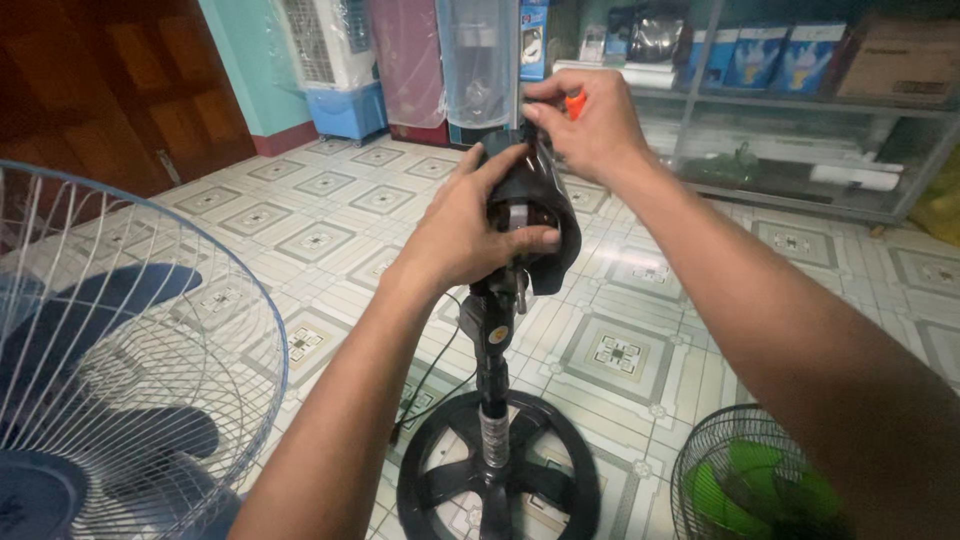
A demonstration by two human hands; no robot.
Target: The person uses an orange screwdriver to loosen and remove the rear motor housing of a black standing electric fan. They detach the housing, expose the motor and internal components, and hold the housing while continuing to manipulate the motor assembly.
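Note:
A black fan motor housing [548, 215] sits atop a black pole [491, 390] that rises from a round black base [440, 470] on the tiled floor. My left hand [470, 225] wraps around the housing from the left, thumb across its open front. My right hand [585, 125] is above the housing's top end, fingers pinched around an orange-handled tool [574, 103], probably a screwdriver, whose tip is hidden behind the housing.
A fan with blue blades behind a wire grille [110, 370] fills the lower left. A small green-bladed fan [755, 480] lies at lower right. Air coolers [335, 65] and glass shelving with boxes [790, 90] line the back wall. A black cord [430, 375] trails by the base.

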